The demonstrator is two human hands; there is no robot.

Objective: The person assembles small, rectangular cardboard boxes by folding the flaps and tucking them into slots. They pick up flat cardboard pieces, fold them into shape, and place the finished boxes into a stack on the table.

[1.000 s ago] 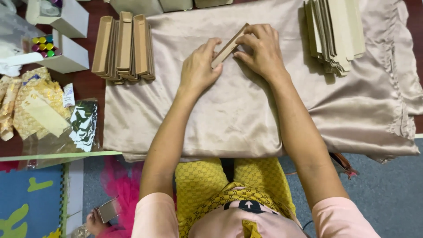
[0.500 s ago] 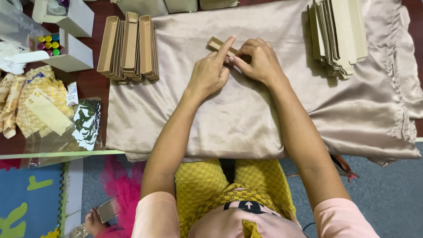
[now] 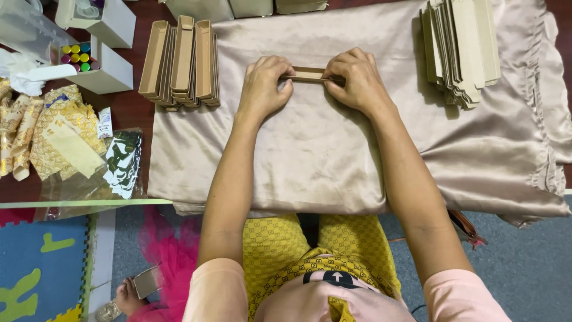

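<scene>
Home craft and packing workspace, dark wooden table [image 3: 128, 110] draped with beige satin cloth [image 3: 310, 149], stacks of folded cardboard trays [image 3: 182, 59] upper left, flat cardboard blanks [image 3: 462, 48] upper right, foam play mat [image 3: 42, 268] lower left, grey carpet [image 3: 524, 262] lower right.

Bright, even indoor light falls from overhead, keeping colours clear. Soft, short shadows sit under both hands and beside the stack of flat card pieces [image 3: 459, 50]. The satin cloth [image 3: 310, 155] carries a gentle sheen without harsh glare. Focus is sharp across the frame, with slight wide-angle bending toward the edges.
</scene>
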